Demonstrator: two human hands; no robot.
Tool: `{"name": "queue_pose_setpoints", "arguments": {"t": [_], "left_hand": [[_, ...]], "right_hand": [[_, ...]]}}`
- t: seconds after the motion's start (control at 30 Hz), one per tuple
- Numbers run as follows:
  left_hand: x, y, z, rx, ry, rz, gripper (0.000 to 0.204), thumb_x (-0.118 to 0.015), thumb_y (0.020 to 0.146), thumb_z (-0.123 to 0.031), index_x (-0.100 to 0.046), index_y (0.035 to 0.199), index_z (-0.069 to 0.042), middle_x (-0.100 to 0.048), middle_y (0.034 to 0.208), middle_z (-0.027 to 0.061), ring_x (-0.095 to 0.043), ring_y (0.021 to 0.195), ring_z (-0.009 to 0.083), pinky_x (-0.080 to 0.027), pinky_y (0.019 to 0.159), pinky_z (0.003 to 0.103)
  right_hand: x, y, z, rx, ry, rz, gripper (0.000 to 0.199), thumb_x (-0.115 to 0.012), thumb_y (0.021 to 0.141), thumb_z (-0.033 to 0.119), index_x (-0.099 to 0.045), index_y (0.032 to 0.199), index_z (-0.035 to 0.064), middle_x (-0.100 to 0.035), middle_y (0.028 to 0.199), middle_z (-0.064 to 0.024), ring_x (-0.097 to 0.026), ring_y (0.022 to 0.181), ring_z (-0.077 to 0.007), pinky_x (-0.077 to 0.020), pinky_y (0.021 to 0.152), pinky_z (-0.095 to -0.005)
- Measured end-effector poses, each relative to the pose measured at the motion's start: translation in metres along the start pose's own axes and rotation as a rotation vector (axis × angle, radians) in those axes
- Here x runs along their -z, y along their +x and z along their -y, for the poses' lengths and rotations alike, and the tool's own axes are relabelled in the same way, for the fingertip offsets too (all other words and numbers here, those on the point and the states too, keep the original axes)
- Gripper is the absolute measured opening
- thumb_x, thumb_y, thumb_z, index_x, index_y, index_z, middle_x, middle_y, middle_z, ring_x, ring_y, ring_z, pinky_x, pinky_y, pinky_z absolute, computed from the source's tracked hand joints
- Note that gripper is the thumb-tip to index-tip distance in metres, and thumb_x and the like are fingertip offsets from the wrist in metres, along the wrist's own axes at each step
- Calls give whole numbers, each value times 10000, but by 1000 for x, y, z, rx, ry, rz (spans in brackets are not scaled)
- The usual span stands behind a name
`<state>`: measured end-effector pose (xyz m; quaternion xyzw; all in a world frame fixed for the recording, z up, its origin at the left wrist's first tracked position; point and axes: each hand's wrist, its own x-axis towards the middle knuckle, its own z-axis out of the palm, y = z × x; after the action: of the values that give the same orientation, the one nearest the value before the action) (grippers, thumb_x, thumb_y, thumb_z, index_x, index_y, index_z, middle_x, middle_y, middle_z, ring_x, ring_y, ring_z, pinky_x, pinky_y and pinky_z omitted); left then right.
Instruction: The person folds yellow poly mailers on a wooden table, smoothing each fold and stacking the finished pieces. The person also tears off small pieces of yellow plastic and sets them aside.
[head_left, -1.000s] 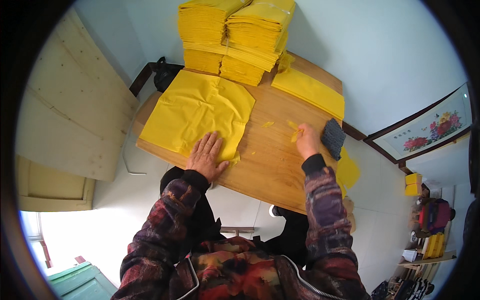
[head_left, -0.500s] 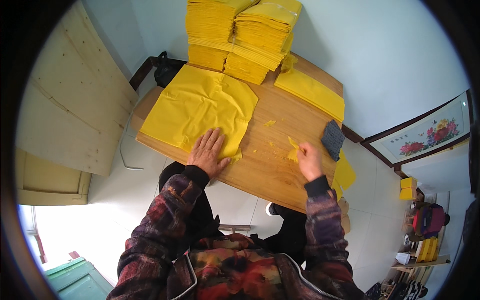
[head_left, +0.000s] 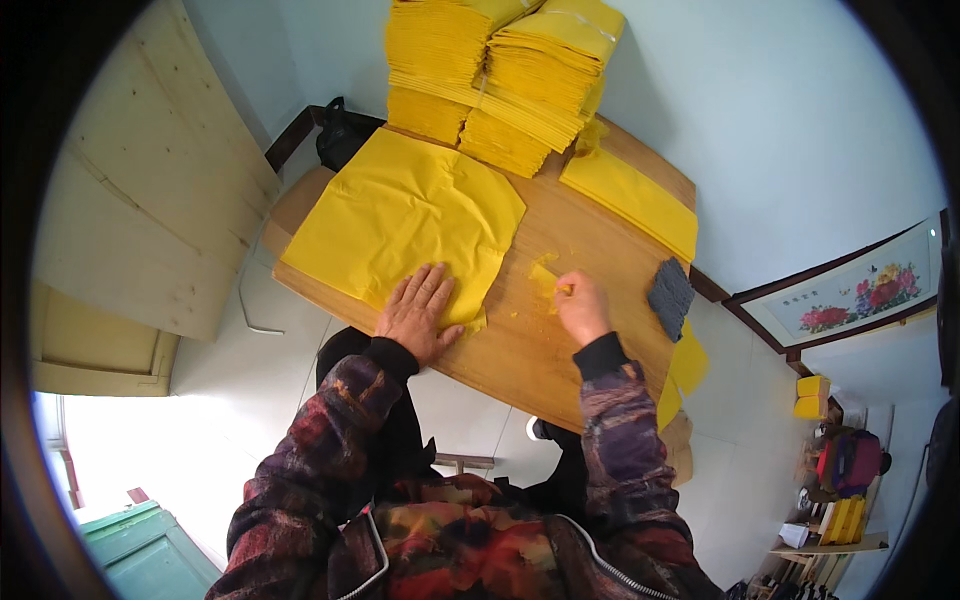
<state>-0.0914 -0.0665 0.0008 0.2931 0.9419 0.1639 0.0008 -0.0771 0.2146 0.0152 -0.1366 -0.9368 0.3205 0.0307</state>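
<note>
A large creased yellow sheet (head_left: 410,205) lies on the left part of the wooden table, one ragged edge toward the middle. My left hand (head_left: 418,312) is flat on its near corner with the fingers stretched out, pressing nothing else. Over the bare wood to the right, my right hand (head_left: 583,306) is closed on a torn yellow scrap (head_left: 547,279), whose end sticks out past the fingers. A smaller yellow bit (head_left: 514,315) rests on the wood between my hands.
Tall stacks of folded yellow sheets (head_left: 540,75) stand at the table's back. A folded yellow pile (head_left: 635,195) lies along the far right edge. A dark grey textured cloth (head_left: 671,298) sits at the right edge of the wooden table (head_left: 610,355), with yellow pieces (head_left: 688,362) hanging beside it.
My right hand has moved left toward the middle of the table with the yellow scrap in its fingers. My left hand stays flat on the large sheet.
</note>
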Motion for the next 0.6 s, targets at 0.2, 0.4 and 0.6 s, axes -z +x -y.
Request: {"name": "queue_pose_setpoints", "arguments": {"t": [0.2, 0.4, 0.6], "left_hand": [[1, 0, 0, -4, -62, -2, 695, -616, 822, -389, -406, 1388, -46, -288, 1519, 146, -244, 1414, 313, -200, 1152, 433], [3, 0, -1, 14, -43, 23, 684, -621, 821, -383, -414, 1380, -47, -294, 1516, 140, -251, 1409, 313, -205, 1148, 435], [0, -1, -3, 5, -21, -9, 676, -610, 838, -416, -424, 1378, -54, -317, 1505, 134, -254, 1411, 293, -208, 1149, 420]], "right_hand": [[27, 68, -28, 114, -106, -55, 182, -575, 783, 31, -641, 952, 46, -654, 959, -188, -607, 910, -381, -485, 778, -419], [3, 57, -18, 361, -149, 73, 150, -542, 813, 18, -606, 948, 36, -592, 1018, -190, -557, 978, -396, -464, 843, -430], [0, -23, -4, 479, -165, 124, 182, -525, 814, -8, -584, 980, 35, -577, 1027, -173, -551, 985, -374, -467, 831, -424]]}}
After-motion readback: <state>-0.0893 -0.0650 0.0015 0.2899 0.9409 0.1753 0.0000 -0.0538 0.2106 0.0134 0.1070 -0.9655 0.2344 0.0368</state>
